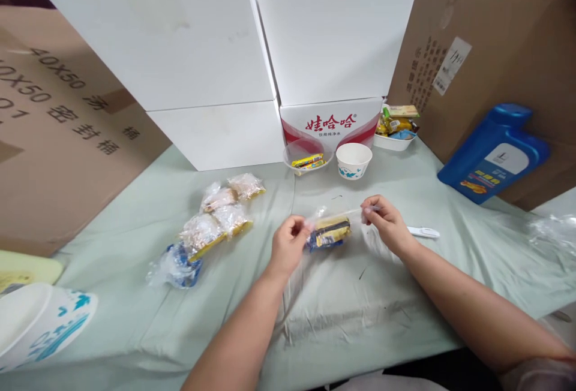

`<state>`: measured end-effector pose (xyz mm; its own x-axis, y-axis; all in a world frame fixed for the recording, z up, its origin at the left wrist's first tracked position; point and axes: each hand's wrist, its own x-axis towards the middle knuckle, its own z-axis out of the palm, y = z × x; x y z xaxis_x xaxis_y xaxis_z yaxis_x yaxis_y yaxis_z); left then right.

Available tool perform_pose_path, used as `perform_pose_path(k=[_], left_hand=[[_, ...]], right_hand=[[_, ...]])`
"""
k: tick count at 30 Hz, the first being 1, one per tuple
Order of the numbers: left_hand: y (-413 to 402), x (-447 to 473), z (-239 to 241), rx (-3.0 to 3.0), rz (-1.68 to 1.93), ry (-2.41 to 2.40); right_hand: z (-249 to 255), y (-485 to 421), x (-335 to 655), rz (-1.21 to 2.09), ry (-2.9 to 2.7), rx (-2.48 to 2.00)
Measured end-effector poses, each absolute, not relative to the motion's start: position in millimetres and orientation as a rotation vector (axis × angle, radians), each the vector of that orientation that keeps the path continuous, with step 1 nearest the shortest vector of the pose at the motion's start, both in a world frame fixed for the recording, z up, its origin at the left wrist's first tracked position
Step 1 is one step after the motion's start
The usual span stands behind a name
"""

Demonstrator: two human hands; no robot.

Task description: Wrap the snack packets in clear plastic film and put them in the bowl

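In the middle of the table, my left hand [288, 244] pinches one side of the mouth of a clear plastic bag [344, 217]. The opposite corner is gripped by my right hand [387, 223], so the bag's edge is stretched taut between them. Yellow and blue snack packets [333, 233] lie inside the bag, or just behind its film; the clear plastic makes this hard to tell. To the left rests a group of filled, tied-up clear bags [202, 232] with yellow and blue packets in them. A slim white tool [423, 232] lies just beyond my right wrist.
Behind stand a clear bowl [288, 154] with yellow packets, a white paper bowl [354, 163] and a white tub [392, 143] of snacks. A blue bottle [499, 154] leans at right. A large paper tub [76, 325] is front left. Cardboard boxes [67, 115] wall the sides.
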<state>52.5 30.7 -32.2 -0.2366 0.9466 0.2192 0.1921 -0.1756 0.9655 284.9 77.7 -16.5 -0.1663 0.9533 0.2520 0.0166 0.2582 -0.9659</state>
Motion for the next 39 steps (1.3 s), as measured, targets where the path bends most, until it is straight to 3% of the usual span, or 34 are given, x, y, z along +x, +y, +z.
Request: perform_pose_path(k=[4, 8, 13, 15, 20, 24, 30, 34, 39], left_hand=[[40, 41, -31, 0.845, 1.81, 1.299], [45, 30, -32, 0.692, 1.976, 1.347], [36, 21, -24, 1.154, 2.3, 1.616], [30, 24, -18, 1.615, 2.163, 1.64], [21, 40, -11, 2.428, 1.414, 1.483], [24, 45, -18, 2.528, 1.149, 1.411], [32, 40, -35, 2.422, 0.829, 1.976], [32, 38, -32, 2.44, 0.926, 2.011], [22, 38, -13, 2.447, 1.19, 1.709]], right_hand=[[-17, 85, 292, 1.048, -1.393, -1.009], [-21, 89, 299, 0.849, -1.466, -1.163], [-15, 81, 301, 0.316, -1.586, -1.1], [-9, 75, 299, 0.176, -1.77, -0.954], [-6, 66, 290, -0.052, -2.234, -0.811], [-9, 62, 287, -0.039, -2.246, -0.72], [-26, 70, 285, -0.053, -2.385, -0.971], [-29, 75, 287, -0.045, -2.351, -1.17], [-12, 67, 288, -0.001, -2.19, -1.04]])
